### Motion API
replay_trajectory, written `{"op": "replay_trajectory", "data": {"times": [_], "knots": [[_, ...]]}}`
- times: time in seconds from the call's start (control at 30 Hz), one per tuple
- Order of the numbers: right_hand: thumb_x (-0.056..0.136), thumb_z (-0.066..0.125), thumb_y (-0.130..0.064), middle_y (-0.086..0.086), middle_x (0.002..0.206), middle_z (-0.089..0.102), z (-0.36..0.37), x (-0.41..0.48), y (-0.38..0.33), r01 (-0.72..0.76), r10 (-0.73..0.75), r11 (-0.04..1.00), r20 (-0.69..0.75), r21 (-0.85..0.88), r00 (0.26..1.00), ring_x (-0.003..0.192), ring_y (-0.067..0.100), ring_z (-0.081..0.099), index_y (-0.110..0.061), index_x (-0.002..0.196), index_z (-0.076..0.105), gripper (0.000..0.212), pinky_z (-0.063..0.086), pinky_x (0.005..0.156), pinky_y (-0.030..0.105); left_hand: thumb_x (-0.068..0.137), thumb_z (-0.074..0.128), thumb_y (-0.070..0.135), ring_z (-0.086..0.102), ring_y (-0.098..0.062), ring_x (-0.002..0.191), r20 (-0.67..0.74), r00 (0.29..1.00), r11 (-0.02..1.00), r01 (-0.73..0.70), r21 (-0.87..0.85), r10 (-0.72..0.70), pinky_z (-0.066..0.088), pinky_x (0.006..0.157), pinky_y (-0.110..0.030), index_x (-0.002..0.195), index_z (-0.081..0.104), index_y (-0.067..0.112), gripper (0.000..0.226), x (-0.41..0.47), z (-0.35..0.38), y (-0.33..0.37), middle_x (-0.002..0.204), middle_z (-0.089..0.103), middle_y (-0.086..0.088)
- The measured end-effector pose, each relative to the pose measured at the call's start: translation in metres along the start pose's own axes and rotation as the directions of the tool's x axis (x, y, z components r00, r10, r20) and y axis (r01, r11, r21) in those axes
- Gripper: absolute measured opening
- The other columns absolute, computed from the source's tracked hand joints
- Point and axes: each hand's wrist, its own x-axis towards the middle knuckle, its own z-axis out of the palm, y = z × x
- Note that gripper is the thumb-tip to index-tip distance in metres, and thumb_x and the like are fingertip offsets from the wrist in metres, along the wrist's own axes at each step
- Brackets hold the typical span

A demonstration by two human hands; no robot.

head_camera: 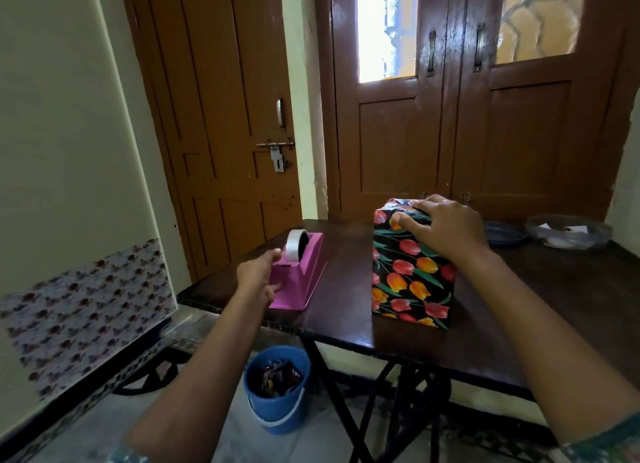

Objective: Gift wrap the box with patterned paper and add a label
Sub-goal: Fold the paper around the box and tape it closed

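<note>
Most of the wrapping appears complete. The box [412, 275] stands upright on the tabletop [346, 310], and both faces turned toward the camera are covered in black paper printed with red and orange tulips, with no bare cardboard showing. The right hand [446, 227] rests on top of the box. Its fingers [405, 221] are spread and laid across the top fold, with the thumb at the near top edge, so the box sits directly beneath them. The left hand [258, 279] reaches to the pink tape dispenser [304, 275], well to the left of the right fingers. The left fingers [275, 254] touch the near end of the dispenser, and the roll of tape [294, 246] is just beyond them.

Judged status:
- Done: sides wrapped; top fold gathered and pressed down.
- Left: taping the top fold, likely the step in hand, then adding the label. No label shows on either visible face.

Limits of the view:
- It cannot be told whether the left fingers pinch a tape end or merely touch the dispenser.
- The top fold lies under the right fingers, so its closure cannot be checked. The far faces and the base are hidden.
- Beyond the right fingers, a clear bowl [568, 232] holds pale items too small to identify; a label may be among them.
- Below the left fingers, a blue bucket [277, 390] on the floor holds dark scraps that are hard to make out.
</note>
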Motion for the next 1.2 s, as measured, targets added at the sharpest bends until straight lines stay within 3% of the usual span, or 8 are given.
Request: {"op": "replay_trajectory", "data": {"times": [0.17, 0.27, 0.37, 0.67, 0.77, 0.87, 1.03, 1.2], "knots": [[0.087, 0.038, -0.063, 0.002, 0.131, 0.053, 0.000, 0.002, 0.002, -0.006, 0.006, 1.000, 0.011, -0.011, 1.000, 0.109, 0.026, 0.055, -0.017, 0.129, 0.054, 0.064, 0.039, 0.075, 0.031, 0.085, 0.063, 0.009, 0.055, -0.015, 0.077, 0.024, 0.999, 0.994, 0.042, -0.099, -0.040, 0.050, 0.087, -0.031, 0.087, 0.059, 0.008, 0.004, -0.002, -0.008, -0.028, 0.084, 0.059, -0.005], [0.086, 0.038, -0.064, 0.003, 0.129, 0.054, 0.001, 0.003, 0.002, -0.006, 0.006, 1.000, 0.003, -0.025, 1.000, 0.109, 0.027, 0.055, -0.018, 0.128, 0.054, 0.064, 0.039, 0.074, 0.031, 0.088, 0.060, 0.008, 0.055, -0.012, 0.074, 0.046, 0.999, 0.995, 0.009, -0.097, -0.004, 0.047, 0.067, -0.023, 0.079, 0.058, 0.010, 0.010, 0.000, -0.012, -0.038, 0.081, 0.061, -0.004], [0.086, 0.038, -0.064, 0.003, 0.127, 0.056, 0.003, 0.004, 0.002, -0.008, 0.007, 0.999, -0.009, -0.033, 1.000, 0.108, 0.027, 0.055, -0.019, 0.128, 0.055, 0.064, 0.039, 0.075, 0.031, 0.089, 0.059, 0.010, 0.056, -0.014, 0.077, 0.049, 0.999, 0.998, -0.009, -0.057, 0.012, 0.047, 0.068, -0.022, 0.078, 0.059, 0.009, 0.011, 0.007, -0.016, -0.041, 0.080, 0.062, -0.004], [0.086, 0.036, -0.065, 0.002, 0.129, 0.053, -0.004, 0.005, 0.003, -0.001, 0.002, 1.000, 0.055, -0.026, 0.999, 0.110, 0.026, 0.053, -0.020, 0.130, 0.053, 0.065, 0.034, 0.072, 0.030, 0.085, 0.065, 0.012, 0.062, -0.020, 0.079, 0.025, 0.982, 0.933, -0.186, 0.309, 0.187, 0.055, 0.083, -0.039, 0.071, 0.064, 0.011, 0.014, 0.024, -0.029, -0.042, 0.079, 0.066, -0.007], [0.084, 0.034, -0.068, 0.002, 0.131, 0.050, -0.008, 0.012, 0.004, -0.018, 0.018, 1.000, 0.145, 0.002, 0.989, 0.113, 0.025, 0.050, -0.020, 0.131, 0.051, 0.070, 0.036, 0.075, 0.031, 0.082, 0.069, 0.019, 0.063, -0.021, 0.076, 0.037, 0.975, 0.839, -0.208, 0.503, 0.220, 0.056, 0.068, -0.033, 0.071, 0.066, 0.014, 0.013, 0.026, -0.047, -0.037, 0.082, 0.068, -0.009], [0.082, 0.026, -0.071, 0.003, 0.131, 0.050, -0.011, 0.020, 0.004, -0.079, 0.053, 0.991, 0.222, 0.112, 0.974, 0.114, 0.024, 0.049, -0.018, 0.127, 0.055, 0.075, 0.043, 0.083, 0.037, 0.086, 0.065, 0.018, 0.059, -0.018, 0.067, 0.108, 0.956, 0.851, -0.291, 0.437, 0.271, 0.048, 0.053, -0.024, 0.074, 0.066, 0.012, 0.013, 0.021, -0.058, -0.026, 0.078, 0.066, -0.010], [0.092, 0.051, -0.039, 0.008, 0.124, 0.057, -0.026, 0.039, 0.014, -0.135, 0.065, 0.962, 0.280, 0.238, 0.958, 0.102, 0.019, 0.051, -0.016, 0.114, 0.065, 0.035, 0.043, 0.074, 0.030, 0.089, 0.058, 0.023, 0.053, -0.015, 0.064, 0.310, 0.877, 0.847, -0.453, 0.279, 0.368, 0.045, 0.059, -0.024, 0.089, 0.065, 0.005, 0.020, 0.002, -0.015, 0.011, 0.075, 0.062, -0.004], [0.078, 0.067, -0.043, 0.008, 0.130, 0.035, -0.027, 0.050, 0.023, -0.223, 0.129, 0.951, 0.381, 0.215, 0.916, 0.127, 0.027, 0.022, -0.027, 0.111, 0.057, 0.038, 0.022, 0.110, 0.044, 0.090, 0.059, 0.015, 0.051, -0.005, 0.050, 0.518, 0.752, 0.825, -0.547, 0.142, 0.409, 0.042, 0.045, -0.016, 0.084, 0.064, 0.004, 0.014, -0.012, 0.076, 0.043, 0.063, 0.058, 0.000]]}}
